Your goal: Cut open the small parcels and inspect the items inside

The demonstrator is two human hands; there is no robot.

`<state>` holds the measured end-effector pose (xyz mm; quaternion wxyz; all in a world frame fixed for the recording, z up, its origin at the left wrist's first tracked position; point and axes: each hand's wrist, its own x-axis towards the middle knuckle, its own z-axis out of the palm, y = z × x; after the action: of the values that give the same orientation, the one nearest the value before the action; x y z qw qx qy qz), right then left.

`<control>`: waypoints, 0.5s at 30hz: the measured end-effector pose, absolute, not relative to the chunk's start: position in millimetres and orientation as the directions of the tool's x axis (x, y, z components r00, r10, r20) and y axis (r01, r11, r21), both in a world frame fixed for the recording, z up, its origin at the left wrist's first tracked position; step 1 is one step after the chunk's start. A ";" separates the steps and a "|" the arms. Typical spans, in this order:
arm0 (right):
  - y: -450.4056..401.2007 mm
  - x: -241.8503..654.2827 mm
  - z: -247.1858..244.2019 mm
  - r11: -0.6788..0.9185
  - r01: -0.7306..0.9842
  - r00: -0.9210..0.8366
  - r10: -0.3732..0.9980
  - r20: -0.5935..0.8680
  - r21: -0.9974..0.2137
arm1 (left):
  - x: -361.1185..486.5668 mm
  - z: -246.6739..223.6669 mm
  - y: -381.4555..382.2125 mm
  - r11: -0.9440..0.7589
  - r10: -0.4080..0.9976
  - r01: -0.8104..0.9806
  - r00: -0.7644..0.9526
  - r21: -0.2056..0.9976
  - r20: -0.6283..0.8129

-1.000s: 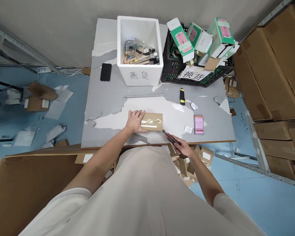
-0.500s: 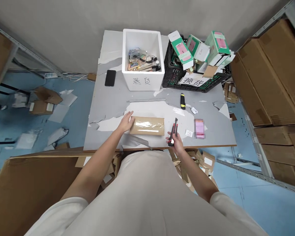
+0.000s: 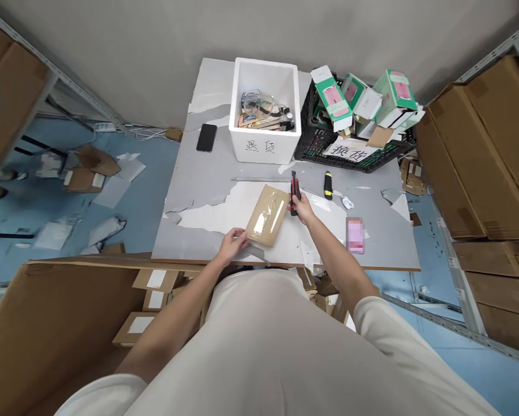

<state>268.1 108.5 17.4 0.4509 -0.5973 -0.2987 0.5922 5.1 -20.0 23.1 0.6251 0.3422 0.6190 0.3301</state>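
Observation:
A brown cardboard box (image 3: pixel 268 216) with shiny clear tape lies slanted on the torn white and grey table covering. My left hand (image 3: pixel 233 245) has its fingers closed on the box's lower left corner. In my right hand (image 3: pixel 301 207) is a red and black utility knife (image 3: pixel 294 193), upright beside the box's right edge. Whether the blade is out is too small to tell. Right of the knife lie a black and yellow cutter (image 3: pixel 328 185) and a crumpled scrap (image 3: pixel 347 202). A blurred pink packet (image 3: pixel 355 236) is near the front right.
At the back of the table (image 3: pixel 181 190) stand a white foam box (image 3: pixel 263 144) of mixed goods and a black crate (image 3: pixel 341 155) of green-white cartons. A black phone (image 3: pixel 206 137) lies at left. A large open carton (image 3: pixel 68 312) is below left, with shelving (image 3: pixel 480 173) at right.
The cardboard box has turned from lying level to slanted. My left hand has moved from its upper left end to the lower left corner. My right hand has raised the knife towards the back.

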 end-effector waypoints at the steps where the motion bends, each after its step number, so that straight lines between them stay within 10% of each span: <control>1: 116.4 264.2 17.3 -0.416 -0.147 0.107 0.895 -0.433 -0.897 | 11.2 21.8 -27.3 0.561 0.828 -0.023 0.030 0.828 -0.560; 15: 31.2 268.6 27.3 -0.364 -0.177 0.190 0.899 -0.395 -0.914 | 9.3 15.0 15.4 0.390 0.906 0.420 -0.013 0.819 -0.424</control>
<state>268.6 31.2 27.3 0.4788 -0.6050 -0.2981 0.5621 9.3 15.4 15.0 0.4976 0.4957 0.6687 0.2437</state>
